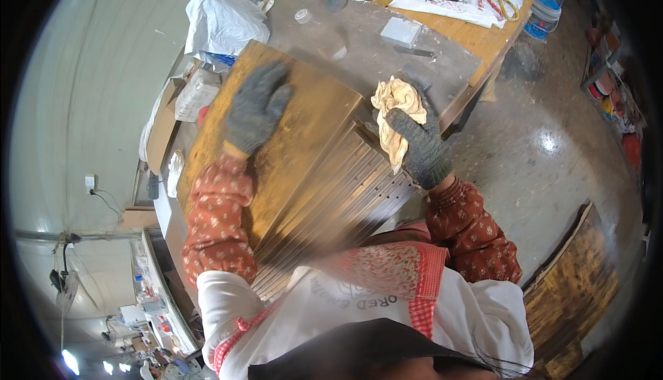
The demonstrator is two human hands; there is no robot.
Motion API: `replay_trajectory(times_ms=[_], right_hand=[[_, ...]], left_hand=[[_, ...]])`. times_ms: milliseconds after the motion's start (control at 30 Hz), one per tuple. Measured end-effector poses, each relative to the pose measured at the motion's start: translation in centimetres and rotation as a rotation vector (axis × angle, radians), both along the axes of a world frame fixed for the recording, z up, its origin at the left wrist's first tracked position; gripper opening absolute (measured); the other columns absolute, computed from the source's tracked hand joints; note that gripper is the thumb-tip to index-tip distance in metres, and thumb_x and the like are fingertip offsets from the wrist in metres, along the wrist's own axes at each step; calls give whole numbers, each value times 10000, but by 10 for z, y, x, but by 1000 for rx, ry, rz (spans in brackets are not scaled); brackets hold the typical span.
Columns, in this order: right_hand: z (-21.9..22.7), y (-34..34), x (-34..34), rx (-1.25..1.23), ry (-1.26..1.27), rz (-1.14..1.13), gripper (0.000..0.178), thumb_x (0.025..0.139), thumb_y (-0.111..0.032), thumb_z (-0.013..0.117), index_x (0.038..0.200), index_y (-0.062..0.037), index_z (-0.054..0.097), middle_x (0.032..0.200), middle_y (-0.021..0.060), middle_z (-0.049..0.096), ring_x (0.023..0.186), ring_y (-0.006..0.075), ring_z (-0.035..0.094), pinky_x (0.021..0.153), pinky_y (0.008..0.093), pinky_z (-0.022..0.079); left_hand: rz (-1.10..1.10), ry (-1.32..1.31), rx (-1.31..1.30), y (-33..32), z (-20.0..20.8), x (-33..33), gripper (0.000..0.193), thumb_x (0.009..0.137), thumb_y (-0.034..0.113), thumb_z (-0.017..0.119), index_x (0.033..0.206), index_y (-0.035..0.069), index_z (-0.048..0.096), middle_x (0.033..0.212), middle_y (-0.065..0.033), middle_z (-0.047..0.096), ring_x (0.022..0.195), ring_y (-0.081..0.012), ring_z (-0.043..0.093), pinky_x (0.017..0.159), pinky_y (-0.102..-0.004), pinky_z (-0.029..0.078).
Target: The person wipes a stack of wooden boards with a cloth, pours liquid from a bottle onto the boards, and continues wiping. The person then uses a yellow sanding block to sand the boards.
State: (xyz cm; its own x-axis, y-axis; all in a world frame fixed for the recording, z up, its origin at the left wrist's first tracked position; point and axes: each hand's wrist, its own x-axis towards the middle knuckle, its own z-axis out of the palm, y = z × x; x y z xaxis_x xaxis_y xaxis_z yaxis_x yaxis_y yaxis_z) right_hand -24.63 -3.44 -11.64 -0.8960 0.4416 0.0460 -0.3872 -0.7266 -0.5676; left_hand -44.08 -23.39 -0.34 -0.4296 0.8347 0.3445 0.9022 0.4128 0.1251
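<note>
One cream cloth [400,102], bunched in right grip [425,146], seemingly palm-side

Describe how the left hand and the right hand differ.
The left hand lies palm down on the brown board, holding nothing; the right hand grips a crumpled cream cloth. The left hand is over the board's broad face, while the right hand is out by the grooved wood. Both wear dark gray gloves and patterned red sleeves.

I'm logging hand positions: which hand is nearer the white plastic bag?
Left. The left hand lies on the wooden panel, just below the white bag in the picture; the right hand, holding a cream cloth, is farther right.
</note>
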Motion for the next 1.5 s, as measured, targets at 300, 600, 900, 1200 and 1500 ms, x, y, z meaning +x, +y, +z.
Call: replay_trajectory(times_ms=[300, 600, 900, 1200, 1500], right_hand=[[25, 54, -35, 64, -23, 51, 404, 868, -51, 651, 1245, -37, 507, 1131, 34, 591, 983, 120, 586, 845, 244, 490], [76, 86, -182, 1456, 183, -460, 341, 858, -75, 608, 1182, 15, 551, 1178, 124, 579, 1045, 215, 590, 897, 328, 477], [91, 55, -284, 2287, -140, -60, 402, 737, -185, 656, 1133, -119, 620, 1176, 172, 613, 1063, 340, 602, 883, 447, 478], [71, 85, -256, 1925, -62, -269, 366, 819, -302, 575, 1122, -113, 655, 1072, 158, 669, 1005, 311, 635, 878, 412, 484], [13, 171, -162, 1381, -315, -589, 630, 676, -407, 782, 1129, -11, 595, 1068, 133, 628, 1034, 244, 596, 878, 369, 479]], left_hand=[[82, 65, -63, 48, -21, -57, 287, 931, 197, 529, 1165, 55, 616, 1189, -152, 603, 1180, -337, 501, 1038, -419, 364], [190, 87, 35, 48, -26, -57, 244, 901, 171, 573, 1109, 60, 634, 1118, -138, 621, 1083, -328, 551, 955, -416, 424], [114, 197, 23, 44, -26, -57, 299, 883, 226, 520, 1140, 96, 602, 1152, -142, 586, 1141, -344, 504, 976, -452, 386], [179, 125, 118, 54, -18, -48, 238, 905, 257, 492, 1015, 94, 626, 1020, -131, 595, 986, -334, 554, 865, -463, 428], [234, 128, 80, 55, -22, -52, 264, 926, 287, 468, 1037, 104, 623, 998, -135, 607, 985, -327, 569, 877, -462, 439]])
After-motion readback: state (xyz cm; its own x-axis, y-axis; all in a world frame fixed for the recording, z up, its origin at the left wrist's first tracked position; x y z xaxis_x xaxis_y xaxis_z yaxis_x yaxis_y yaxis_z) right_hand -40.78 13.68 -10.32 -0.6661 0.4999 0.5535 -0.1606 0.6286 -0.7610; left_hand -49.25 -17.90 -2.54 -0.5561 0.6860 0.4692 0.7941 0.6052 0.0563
